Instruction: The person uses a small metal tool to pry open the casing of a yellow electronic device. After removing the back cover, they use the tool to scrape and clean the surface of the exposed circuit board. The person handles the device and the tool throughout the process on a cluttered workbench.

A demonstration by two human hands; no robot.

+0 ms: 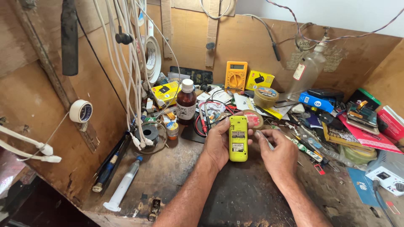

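Observation:
A yellow mobile phone [238,138] with its back cover off, the battery bay exposed, stands upright over the worn wooden workbench [168,172]. My left hand [217,143] grips it from the left side. My right hand [277,153] is just to its right, fingertips pinched together near the phone's edge; whether they hold a small part is unclear.
A brown glass bottle [186,103] and red and black probes stand behind the phone. A yellow multimeter [235,75], tape rolls [265,96], boxes and loose phone parts crowd the back and right. White cables [130,75] hang at left; a syringe [124,185] lies near the front edge.

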